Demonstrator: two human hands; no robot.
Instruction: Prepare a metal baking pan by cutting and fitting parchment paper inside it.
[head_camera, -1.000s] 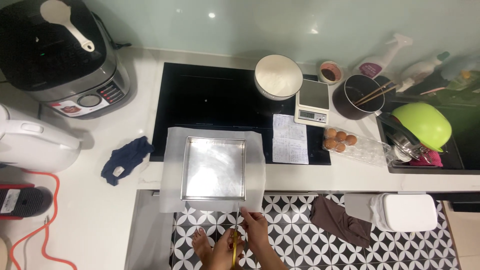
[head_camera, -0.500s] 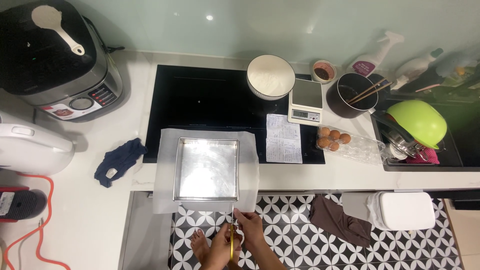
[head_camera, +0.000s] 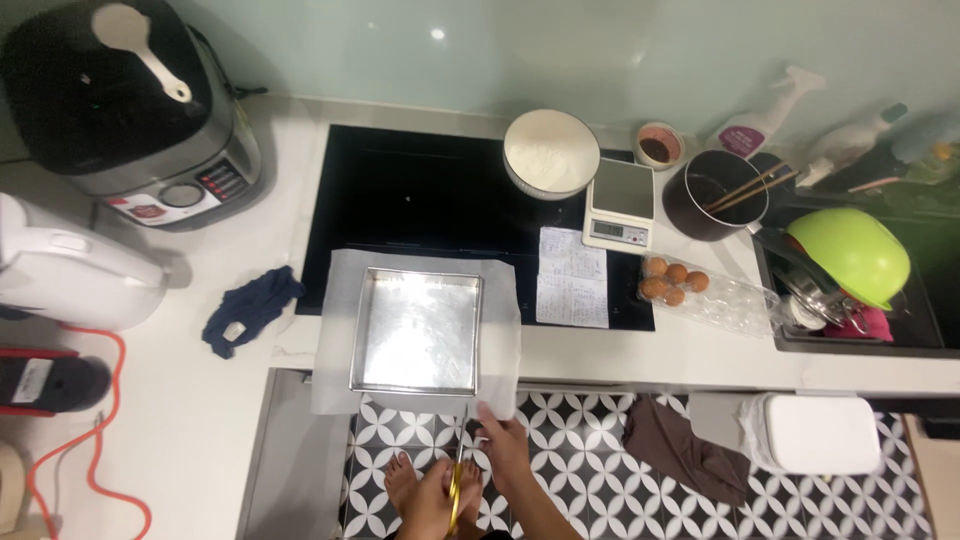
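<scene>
Scissors (head_camera: 456, 485) now bite higher into the parchment sheet (head_camera: 500, 330) under the square metal tin (head_camera: 417, 332) | left hand (head_camera: 432, 500) closed on the handles | right hand (head_camera: 503, 440) pinches the overhanging counter-edge corner | paper likely light, limp, tear-prone: grip beside the cut

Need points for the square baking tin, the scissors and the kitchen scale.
square baking tin (head_camera: 417, 332), head view, middle of its shiny floor
scissors (head_camera: 456, 490), head view, yellow handle between the hands
kitchen scale (head_camera: 620, 203), head view, middle of its top plate
</scene>
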